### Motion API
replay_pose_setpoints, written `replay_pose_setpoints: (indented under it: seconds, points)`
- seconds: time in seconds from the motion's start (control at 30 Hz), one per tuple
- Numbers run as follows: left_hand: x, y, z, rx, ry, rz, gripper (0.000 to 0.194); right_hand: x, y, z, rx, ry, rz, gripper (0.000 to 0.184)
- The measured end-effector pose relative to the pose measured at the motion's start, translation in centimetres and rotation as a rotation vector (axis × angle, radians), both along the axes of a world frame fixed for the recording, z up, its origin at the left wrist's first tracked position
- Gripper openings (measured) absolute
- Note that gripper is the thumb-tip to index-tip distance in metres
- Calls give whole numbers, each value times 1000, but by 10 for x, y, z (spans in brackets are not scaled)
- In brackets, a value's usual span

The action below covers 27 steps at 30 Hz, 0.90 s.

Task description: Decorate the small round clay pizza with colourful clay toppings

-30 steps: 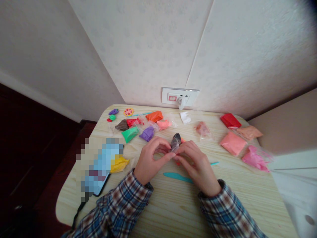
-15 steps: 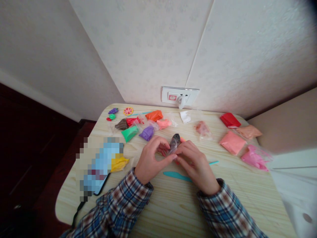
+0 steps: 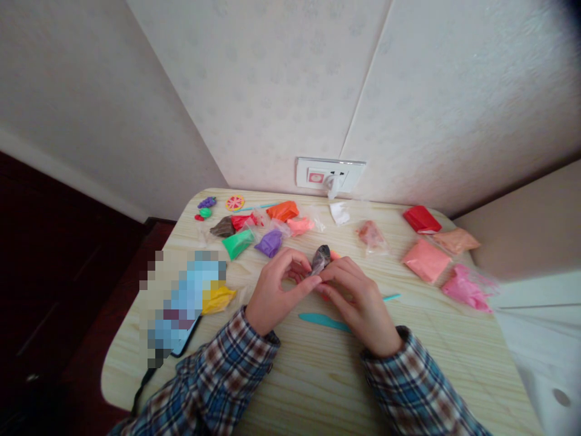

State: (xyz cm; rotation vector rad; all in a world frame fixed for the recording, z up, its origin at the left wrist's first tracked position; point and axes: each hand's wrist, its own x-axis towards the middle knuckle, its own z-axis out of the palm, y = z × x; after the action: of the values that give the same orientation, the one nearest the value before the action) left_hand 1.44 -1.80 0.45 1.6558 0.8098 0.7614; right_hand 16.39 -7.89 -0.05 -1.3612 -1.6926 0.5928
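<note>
A small clear bag of black clay (image 3: 321,257) is pinched between both hands above the middle of the wooden table (image 3: 308,375). My left hand (image 3: 276,297) grips its lower left side with thumb and fingers closed. My right hand (image 3: 358,306) pinches the bag from the right, fingers closed. A bit of orange clay (image 3: 334,255) shows just behind the bag. A teal plastic modelling knife (image 3: 324,321) lies on the table under my right hand.
Bags of green (image 3: 238,243), purple (image 3: 270,243), orange (image 3: 282,211), yellow (image 3: 218,298), red (image 3: 422,219) and pink clay (image 3: 465,288) lie around the table. A blurred phone (image 3: 181,303) rests at the left. A wall socket (image 3: 329,174) is behind.
Both hands kept working the black clay bag in place, shifting only slightly. Nothing else on the table moved.
</note>
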Motion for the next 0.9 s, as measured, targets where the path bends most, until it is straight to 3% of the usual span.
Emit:
replay_pose_setpoints:
  seconds: [0.9]
  points:
    - [-1, 2, -1, -36, -16, 10, 16, -1, -2, 1, -8, -15, -9, 4]
